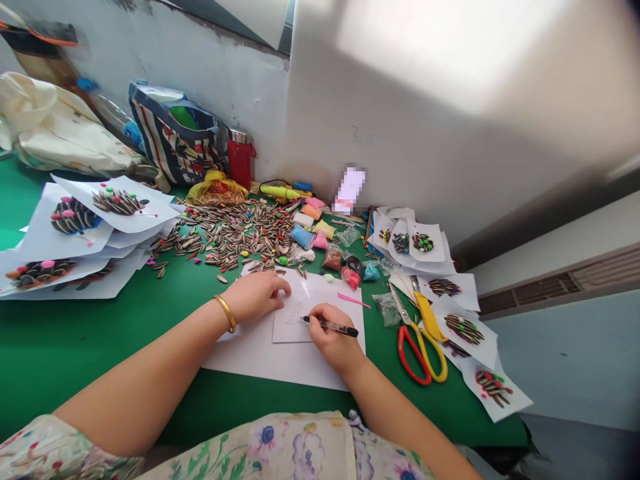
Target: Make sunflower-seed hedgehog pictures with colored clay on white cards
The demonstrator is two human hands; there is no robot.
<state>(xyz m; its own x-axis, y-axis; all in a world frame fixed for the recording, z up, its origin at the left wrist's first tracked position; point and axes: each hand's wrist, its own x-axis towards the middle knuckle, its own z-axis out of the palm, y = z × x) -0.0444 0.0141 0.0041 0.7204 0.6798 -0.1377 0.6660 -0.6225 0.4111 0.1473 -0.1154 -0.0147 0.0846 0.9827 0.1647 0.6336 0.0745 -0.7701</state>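
Note:
My right hand (335, 339) is closed round a black pen (339, 327), its tip on a small white paper (287, 333) that carries a faint line drawing. Beneath lies a larger white sheet (250, 357). My left hand (260, 293), with a gold bangle at the wrist, rests on the papers at the small one's upper left edge, fingers slightly bent and holding nothing. Striped sunflower seeds (240, 230) are heaped beyond it. A thin pink strip (354, 300) lies on the large sheet right of the pen.
Scissors (423, 350) and a yellow utility knife (427, 310) lie at right, beside seed-decorated papers (465, 328). More decorated sheets (120, 200) are piled at left. Bagged coloured clay (303, 235) sits near the wall. Behind stand a red flask (240, 160) and striped bag (175, 137).

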